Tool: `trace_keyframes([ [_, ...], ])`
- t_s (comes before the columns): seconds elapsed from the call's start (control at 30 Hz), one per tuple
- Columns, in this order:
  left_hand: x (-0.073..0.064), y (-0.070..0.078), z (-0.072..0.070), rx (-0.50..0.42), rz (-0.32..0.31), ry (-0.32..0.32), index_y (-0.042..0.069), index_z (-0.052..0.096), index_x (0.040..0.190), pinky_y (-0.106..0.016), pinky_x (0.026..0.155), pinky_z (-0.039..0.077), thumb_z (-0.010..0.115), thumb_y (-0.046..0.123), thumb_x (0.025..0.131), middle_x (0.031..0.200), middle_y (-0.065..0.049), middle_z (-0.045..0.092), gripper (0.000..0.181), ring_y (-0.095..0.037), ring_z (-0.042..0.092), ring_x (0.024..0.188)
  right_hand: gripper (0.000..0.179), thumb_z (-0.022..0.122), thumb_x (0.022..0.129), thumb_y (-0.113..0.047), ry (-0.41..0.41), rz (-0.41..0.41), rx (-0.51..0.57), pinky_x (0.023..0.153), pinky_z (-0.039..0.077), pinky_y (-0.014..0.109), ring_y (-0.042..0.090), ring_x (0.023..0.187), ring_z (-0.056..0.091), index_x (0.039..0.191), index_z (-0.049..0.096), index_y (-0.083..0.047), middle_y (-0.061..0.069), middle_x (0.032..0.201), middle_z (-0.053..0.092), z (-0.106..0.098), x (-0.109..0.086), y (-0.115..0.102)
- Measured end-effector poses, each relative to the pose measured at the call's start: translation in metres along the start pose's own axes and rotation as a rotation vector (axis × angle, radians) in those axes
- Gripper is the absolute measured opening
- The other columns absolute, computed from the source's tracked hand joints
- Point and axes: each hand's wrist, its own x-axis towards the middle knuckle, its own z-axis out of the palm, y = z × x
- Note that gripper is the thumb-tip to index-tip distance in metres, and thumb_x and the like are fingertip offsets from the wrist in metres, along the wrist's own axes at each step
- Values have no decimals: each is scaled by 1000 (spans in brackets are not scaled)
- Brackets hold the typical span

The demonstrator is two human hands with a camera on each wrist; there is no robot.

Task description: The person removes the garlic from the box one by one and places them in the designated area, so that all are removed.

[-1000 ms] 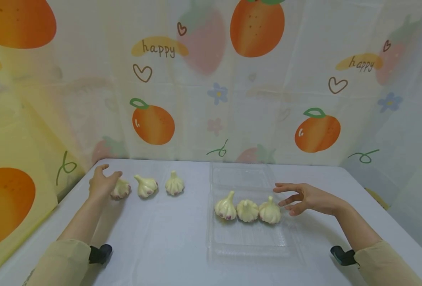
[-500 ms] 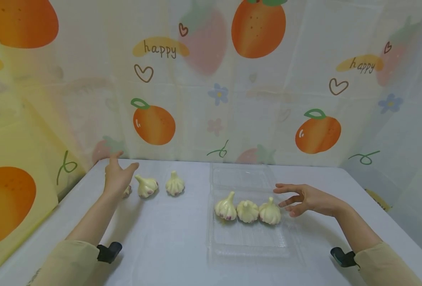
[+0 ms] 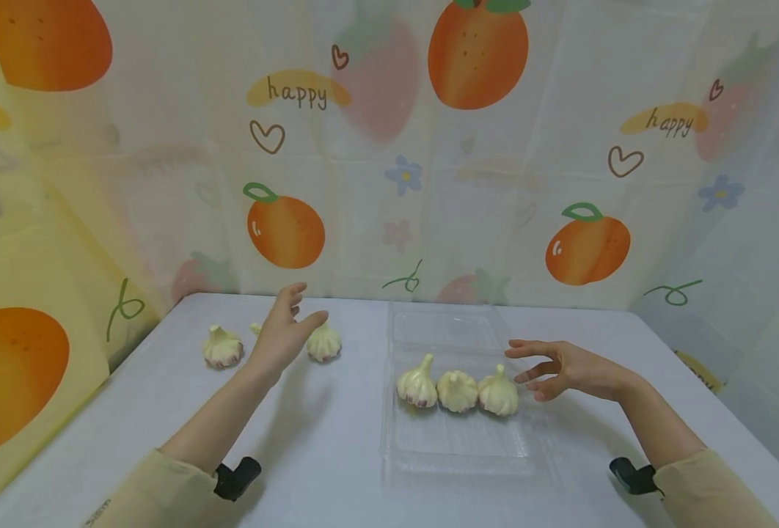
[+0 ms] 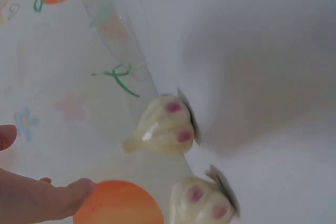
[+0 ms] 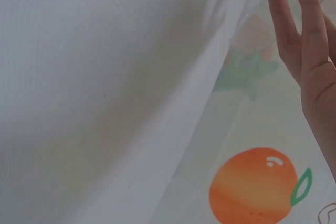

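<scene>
In the head view my left hand (image 3: 281, 334) hovers over the back left of the table with nothing in its grasp. Its wrist and palm cover most of the middle garlic bulb; one garlic bulb (image 3: 222, 347) lies to the left and another garlic bulb (image 3: 324, 343) just right of the thumb. My right hand (image 3: 564, 369) stays beside the clear plastic box (image 3: 458, 463), fingers spread and loosely bent, holding nothing. Inside that box three bulbs sit in a row: a left bulb (image 3: 417, 383), a middle bulb (image 3: 458, 391) and a right bulb (image 3: 498, 391), the last near my right fingertips.
The box's clear lid (image 3: 445, 324) is folded back toward the rear of the white table (image 3: 310, 455). Behind the table hangs a fruit-printed curtain (image 3: 343, 220), close to the back edge. Black wrist straps (image 3: 236, 480) show at both sleeves.
My left hand has moved right from the leftmost loose bulb, across the middle one, toward the third. The leftmost bulb is uncovered now. My right hand and the boxed bulbs have stayed still.
</scene>
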Motion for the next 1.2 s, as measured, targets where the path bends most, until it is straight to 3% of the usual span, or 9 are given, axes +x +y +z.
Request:
trace_keyframes([
  [0.3,-5,0,36,-35,24,-66,5,30,151,-54,113,41,59,22,96,154,-20,39,64,-39,40,143,74,69,86,-8,-1,-6,-12,89,59,33,43,131,53,151,35,0,24,165,5,0,-2,-1],
  [0.6,-12,3,72,-39,61,-124,6,40,145,-52,108,47,64,20,93,148,-17,49,59,-37,50,136,73,69,87,-8,-6,-5,-1,89,59,34,42,132,52,151,34,0,24,166,4,0,-1,-1],
  [1.2,-14,13,110,-31,143,-269,9,49,138,-48,105,50,67,23,92,144,-13,54,51,-34,55,130,74,69,87,-9,1,-1,-3,89,58,33,41,132,53,151,35,0,24,166,5,0,-2,-3],
])
